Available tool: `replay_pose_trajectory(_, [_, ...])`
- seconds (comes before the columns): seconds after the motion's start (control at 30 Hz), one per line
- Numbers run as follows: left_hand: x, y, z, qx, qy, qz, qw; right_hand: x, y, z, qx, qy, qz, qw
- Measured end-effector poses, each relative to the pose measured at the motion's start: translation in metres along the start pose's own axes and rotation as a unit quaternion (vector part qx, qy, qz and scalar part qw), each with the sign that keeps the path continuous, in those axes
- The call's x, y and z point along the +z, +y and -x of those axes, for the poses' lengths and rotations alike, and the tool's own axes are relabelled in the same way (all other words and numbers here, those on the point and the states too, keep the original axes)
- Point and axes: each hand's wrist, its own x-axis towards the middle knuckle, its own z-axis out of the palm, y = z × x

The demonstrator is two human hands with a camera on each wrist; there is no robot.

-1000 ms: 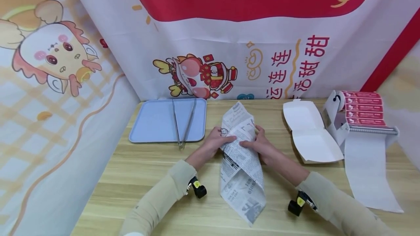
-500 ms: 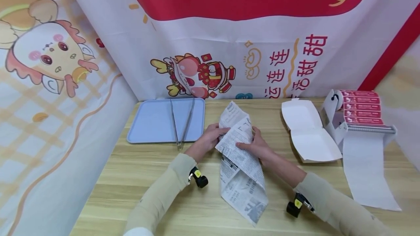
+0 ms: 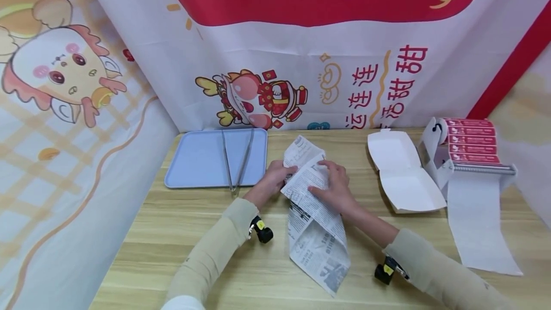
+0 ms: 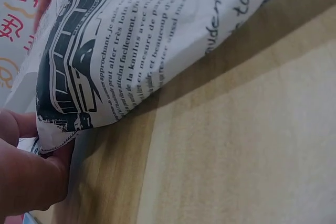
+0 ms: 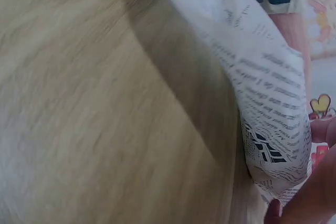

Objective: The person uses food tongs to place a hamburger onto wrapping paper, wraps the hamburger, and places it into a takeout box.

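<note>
A newsprint-patterned wrapping paper, folded over itself lengthwise, lies on the wooden table with pointed ends toward the wall and toward me. My left hand pinches its left edge near the upper part; the left wrist view shows thumb and fingers on the paper's corner. From the other side my right hand holds the paper, thumb on the printed top layer and index finger near the upper fold. In the right wrist view the paper bulges beside the right fingers. Whatever the folds enclose is hidden.
At the back left, metal tongs lie across a pale blue tray. An opened white carton sits right of the paper. Beyond it stands a label dispenser with a white strip trailing forward. A printed banner backs the table.
My left thumb has slid from the paper's middle to its left edge, and a flap now juts out there. The right index finger has come up over the upper fold.
</note>
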Motion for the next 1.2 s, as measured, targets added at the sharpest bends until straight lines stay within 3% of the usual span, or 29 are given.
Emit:
replay_pose_trajectory(0.1, [0.001,0.0,0.0,0.005,0.005,-0.006,1.0,0.001,-0.001,0.005,-0.114,0.023,0.078,0.9902])
replay_pose_trajectory(0.17, [0.001,0.0,0.0,0.005,0.004,-0.008,0.9999,0.001,-0.003,0.01,-0.188,0.033,0.137,0.9719])
replay_pose_trajectory(0.27, [0.001,-0.001,-0.001,0.004,0.008,-0.014,0.9999,0.001,-0.006,0.018,-0.275,0.035,0.251,0.9274])
replay_pose_trajectory(0.37, [0.001,0.0,-0.003,0.005,0.024,-0.018,0.9995,0.003,-0.009,0.028,-0.326,0.01,0.353,0.8771])
replay_pose_trajectory(0.43, [0.0,0.004,-0.004,0.003,0.031,-0.023,0.9992,0.004,-0.009,0.034,-0.338,-0.009,0.393,0.8551])
replay_pose_trajectory(0.47, [-0.001,0.007,-0.005,0.0,0.03,-0.029,0.9991,0.004,-0.009,0.036,-0.339,-0.019,0.403,0.8499])
replay_pose_trajectory(0.53, [-0.002,0.016,-0.009,-0.004,0.025,-0.053,0.9983,0.004,-0.009,0.038,-0.339,-0.031,0.415,0.8437])
replay_pose_trajectory(0.7, [-0.007,0.03,-0.024,0.004,-0.024,-0.122,0.9922,0.002,-0.008,0.038,-0.34,-0.039,0.412,0.8447])
replay_pose_trajectory(0.87, [-0.011,0.032,-0.036,-0.023,-0.077,-0.1,0.9918,0.003,-0.008,0.04,-0.334,-0.043,0.41,0.8475])
replay_pose_trajectory(1.0, [-0.012,0.032,-0.043,-0.036,-0.09,-0.077,0.9923,0.003,-0.009,0.04,-0.324,-0.049,0.394,0.8586])
replay_pose_trajectory(1.1, [-0.014,0.032,-0.044,-0.008,-0.08,-0.091,0.9926,0.003,-0.009,0.04,-0.32,-0.056,0.383,0.8645])
replay_pose_trajectory(1.2, [-0.013,0.032,-0.043,0.04,-0.082,-0.119,0.9886,0.004,-0.008,0.04,-0.323,-0.054,0.378,0.866])
